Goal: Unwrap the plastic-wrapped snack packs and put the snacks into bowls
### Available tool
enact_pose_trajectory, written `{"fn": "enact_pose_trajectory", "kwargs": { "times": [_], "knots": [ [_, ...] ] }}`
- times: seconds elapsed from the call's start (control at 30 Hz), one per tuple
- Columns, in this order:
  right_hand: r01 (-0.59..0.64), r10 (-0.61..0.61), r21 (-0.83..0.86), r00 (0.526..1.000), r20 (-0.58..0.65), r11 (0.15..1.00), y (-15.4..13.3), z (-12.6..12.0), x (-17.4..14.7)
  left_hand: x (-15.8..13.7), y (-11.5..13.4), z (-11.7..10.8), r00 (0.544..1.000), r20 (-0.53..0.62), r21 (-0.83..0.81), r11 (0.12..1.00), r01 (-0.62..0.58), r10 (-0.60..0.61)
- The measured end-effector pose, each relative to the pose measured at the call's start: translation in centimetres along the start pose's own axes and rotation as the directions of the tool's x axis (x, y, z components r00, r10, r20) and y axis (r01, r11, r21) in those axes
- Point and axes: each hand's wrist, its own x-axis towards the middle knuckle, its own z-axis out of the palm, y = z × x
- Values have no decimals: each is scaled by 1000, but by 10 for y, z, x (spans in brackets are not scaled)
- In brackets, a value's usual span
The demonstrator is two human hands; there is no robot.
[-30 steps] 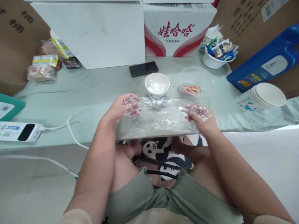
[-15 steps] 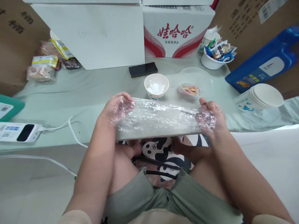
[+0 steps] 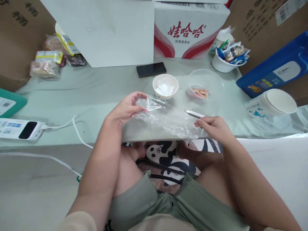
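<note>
Over the table [image 3: 60,102], film [image 3: 163,117] is pinched by left hand [image 3: 125,108] and right hand [image 3: 214,127]; metal tool [image 3: 194,114] seen beside the latter.

The film [image 3: 163,117] is thin, clear plastic, crinkled and glossy; the slim tool [image 3: 195,114] has a smooth, pale metallic look. Matt, lightly creased cloth [image 3: 106,96] covers the table. The bowl [image 3: 157,93] looks like smooth paper, the phone [image 3: 151,69] dark and glossy, the tub [image 3: 213,84] see-through plastic, the jug [image 3: 262,72] shiny blue plastic, and the brown carton [image 3: 24,41] dull cardboard.
</note>
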Motion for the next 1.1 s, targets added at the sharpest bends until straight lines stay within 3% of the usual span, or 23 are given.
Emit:
{"fn": "enact_pose_trajectory", "kwargs": {
  "times": [0.1, 0.17, 0.2, 0.23, 0.3, 0.37, 0.43, 0.47, 0.57, 0.63, 0.73, 0.83, 0.93, 1.03, 1.1],
  "knots": [
    [116, -140, -159, 980, -144, 980, -6, -1, 1, -2, 2, -3, 998, 62, -14, 1000, -17, 18],
    [206, -220, -85, 948, -228, 975, -20, 7, 5, -3, 3, -4, 991, 130, -24, 999, -40, 43],
    [250, -243, 6, 947, -211, 968, -29, 13, 8, -5, 4, -4, 984, 167, -26, 998, -54, 57],
    [278, -260, 116, 954, -150, 954, -39, 20, 11, -6, 5, -3, 977, 204, -27, 997, -65, 70],
    [241, -284, 306, 953, 105, 921, -58, 37, 19, -9, 7, -3, 960, 268, -30, 996, -79, 84],
    [98, -229, 334, 896, 381, 937, -72, 52, 24, -10, 9, -3, 950, 300, -49, 996, -80, 91],
    [-34, -126, 307, 864, 487, 951, -78, 60, 26, -11, 10, -5, 960, 248, -114, 988, -103, 129],
    [-80, -85, 322, 880, 467, 943, -79, 61, 26, -11, 9, -5, 971, 185, -161, 979, -123, 152],
    [-118, -7, 474, 967, 253, 873, -72, 61, 21, -10, 3, 3, 990, 23, -289, 949, -128, 141],
    [-105, 29, 555, 989, 144, 825, -66, 61, 17, -12, -2, 17, 993, 85, -317, 947, -48, 79],
    [-90, 54, 623, 996, 77, 777, -62, 61, 9, -18, -7, 46, 975, 205, -242, 970, -33, 85],
    [-91, 90, 654, 995, 36, 751, -61, 60, 2, -25, -4, 66, 977, 134, -155, 977, -147, 168],
    [-37, 93, 618, 994, -59, 785, -59, 54, -3, -26, 2, 70, 973, 54, -97, 971, -220, 226],
    [99, -11, 515, 985, -171, 852, -58, 47, -10, -25, 6, 68, 972, -8, -54, 971, -234, 234],
    [175, -102, 473, 979, -176, 863, -60, 45, -17, -25, 6, 67, 976, -27, -33, 976, -216, 215]
  ]
}}
